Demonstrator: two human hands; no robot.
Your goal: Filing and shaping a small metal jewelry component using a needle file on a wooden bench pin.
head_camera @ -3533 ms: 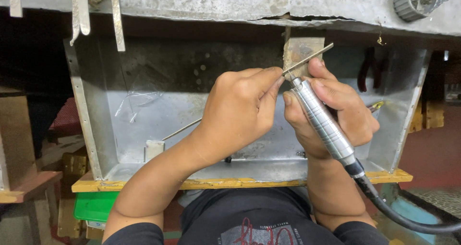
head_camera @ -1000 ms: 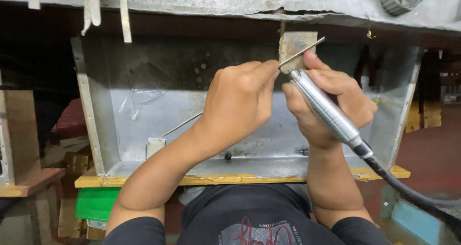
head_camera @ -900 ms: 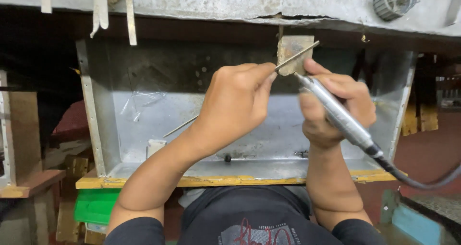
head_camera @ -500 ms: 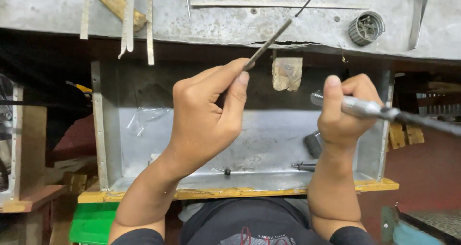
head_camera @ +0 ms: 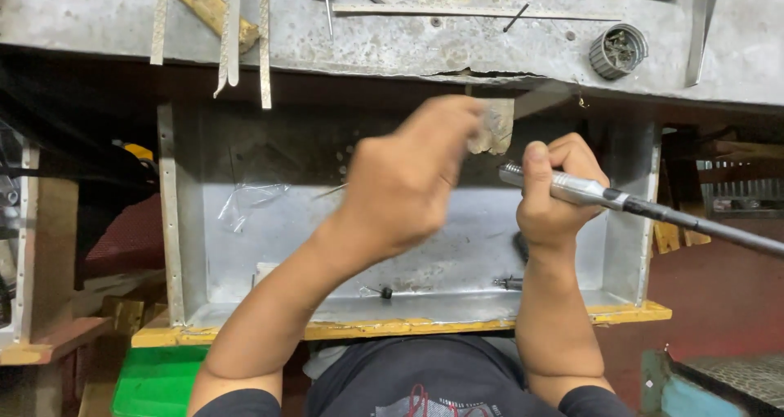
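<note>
Right hand (head_camera: 557,195) fisted round ribbed silver rotary handpiece (head_camera: 563,187), smooth metal cylinder lying near level, black flexible cable (head_camera: 709,228) trailing to 3 o'clock; left hand (head_camera: 412,176) motion-blurred, fingers bunched, grip cannot tell, thin rod only faint streak; worn wooden bench peg (head_camera: 493,127) at 12 o'clock between hands, partly hidden by left fingers; dull scratched sheet-metal tray (head_camera: 245,262) below, crumpled clear plastic (head_camera: 245,205) at 9 o'clock; pitted grey benchtop (head_camera: 408,33) above with metal strips (head_camera: 245,33); round slotted cup (head_camera: 618,51) at 1 o'clock.
</note>
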